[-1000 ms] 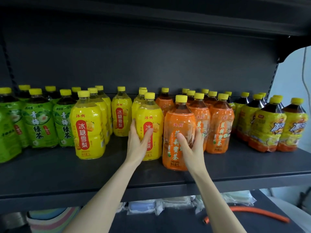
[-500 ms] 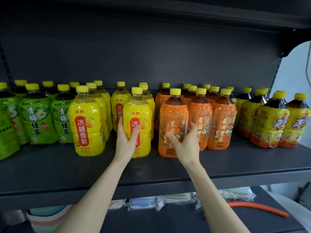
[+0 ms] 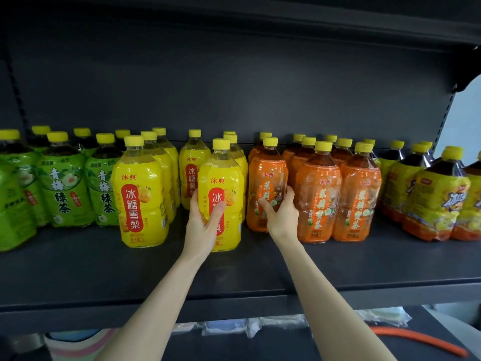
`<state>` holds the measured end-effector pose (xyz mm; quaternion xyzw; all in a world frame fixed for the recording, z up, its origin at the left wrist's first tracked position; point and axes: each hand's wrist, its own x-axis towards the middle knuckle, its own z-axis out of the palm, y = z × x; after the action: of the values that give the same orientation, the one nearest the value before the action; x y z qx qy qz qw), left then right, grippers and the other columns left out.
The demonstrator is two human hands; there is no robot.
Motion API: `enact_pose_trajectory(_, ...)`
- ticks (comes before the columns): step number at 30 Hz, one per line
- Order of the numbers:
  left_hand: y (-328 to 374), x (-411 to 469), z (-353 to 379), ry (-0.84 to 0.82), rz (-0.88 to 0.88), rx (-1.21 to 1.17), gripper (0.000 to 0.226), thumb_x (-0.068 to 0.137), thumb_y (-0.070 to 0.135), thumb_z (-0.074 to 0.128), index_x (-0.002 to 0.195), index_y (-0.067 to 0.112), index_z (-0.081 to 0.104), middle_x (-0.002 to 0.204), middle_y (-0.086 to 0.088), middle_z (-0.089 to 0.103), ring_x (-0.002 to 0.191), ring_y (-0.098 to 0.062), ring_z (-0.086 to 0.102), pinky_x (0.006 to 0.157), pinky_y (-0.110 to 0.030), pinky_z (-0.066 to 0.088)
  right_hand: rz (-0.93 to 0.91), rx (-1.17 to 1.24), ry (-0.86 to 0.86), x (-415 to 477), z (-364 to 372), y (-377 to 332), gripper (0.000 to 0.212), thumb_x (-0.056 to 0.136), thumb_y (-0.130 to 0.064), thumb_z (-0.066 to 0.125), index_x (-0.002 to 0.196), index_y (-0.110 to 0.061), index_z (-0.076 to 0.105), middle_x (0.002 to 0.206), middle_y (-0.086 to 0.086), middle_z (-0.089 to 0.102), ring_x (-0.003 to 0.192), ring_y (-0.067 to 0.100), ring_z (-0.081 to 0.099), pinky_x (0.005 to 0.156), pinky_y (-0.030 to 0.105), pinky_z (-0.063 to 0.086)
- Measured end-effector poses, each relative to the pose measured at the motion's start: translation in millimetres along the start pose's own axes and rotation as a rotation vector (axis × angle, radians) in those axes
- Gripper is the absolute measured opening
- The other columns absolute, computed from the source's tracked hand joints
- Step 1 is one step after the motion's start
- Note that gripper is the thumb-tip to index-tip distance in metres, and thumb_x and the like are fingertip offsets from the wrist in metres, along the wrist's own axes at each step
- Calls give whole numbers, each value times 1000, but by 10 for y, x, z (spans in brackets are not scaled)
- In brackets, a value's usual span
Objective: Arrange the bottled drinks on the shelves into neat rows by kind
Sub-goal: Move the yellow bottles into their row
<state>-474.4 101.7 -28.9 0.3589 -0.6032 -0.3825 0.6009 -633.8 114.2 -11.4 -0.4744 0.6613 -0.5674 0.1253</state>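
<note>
My left hand wraps the lower front of a yellow pear-drink bottle standing upright on the dark shelf. My right hand grips an orange jasmine-tea bottle, set back beside the orange rows. More yellow bottles stand to the left in rows. Green tea bottles fill the far left. Iced-tea bottles with yellow-orange labels stand at the right.
The shelf's front strip lies bare below the bottles. A shelf above overhangs the caps. Below, a lower level holds wrapped packets, striped fabric and an orange hose.
Both hands pushed their bottles deeper onto the shelf and leftward; the orange bottle now stands behind the front line of its rows, the yellow one near the other yellow bottles.
</note>
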Motion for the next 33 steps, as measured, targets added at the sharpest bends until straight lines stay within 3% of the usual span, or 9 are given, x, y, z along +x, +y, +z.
enact_pose_trajectory(9, -42, 37, 25, -5, 6, 13, 78, 78, 51, 50, 146, 25, 24, 131, 7, 46, 117, -11, 49, 89, -25, 45, -7, -94, 13, 153, 85, 61, 75, 93, -37, 57, 151, -16, 14, 150, 13, 35, 135, 33, 38, 110, 45, 33)
enact_pose_trajectory(13, -44, 42, 33, -6, 1, 11, 78, 77, 51, 50, 146, 25, 24, 133, 5, 47, 118, -12, 49, 90, -27, 46, -36, -241, 45, 160, 110, 52, 76, 94, -40, 52, 152, -13, 10, 146, 15, 41, 128, 35, 46, 104, 46, 38)
enact_pose_trajectory(19, -50, 44, 37, -2, 0, 14, 78, 77, 51, 50, 146, 25, 25, 131, 7, 47, 116, -12, 50, 90, -28, 46, -42, -240, 67, 212, 136, 48, 73, 95, -36, 54, 151, -14, 13, 143, 16, 44, 127, 35, 48, 103, 46, 40)
enact_pose_trajectory(28, -15, 23, 28, -19, -25, 4, 78, 77, 51, 49, 146, 28, 22, 128, 9, 45, 114, -10, 48, 89, -26, 45, -8, -193, -10, 232, 166, 61, 75, 99, -33, 47, 153, -14, -1, 153, 15, 27, 134, 34, 39, 107, 45, 35)
enact_pose_trajectory(33, -9, 14, 18, -41, -29, -12, 77, 78, 51, 48, 147, 29, 20, 129, 10, 44, 117, -11, 48, 89, -26, 45, -104, -152, 90, 45, 141, 8, 64, 99, -31, 47, 151, -9, 16, 156, 12, 24, 138, 30, 35, 110, 40, 33)
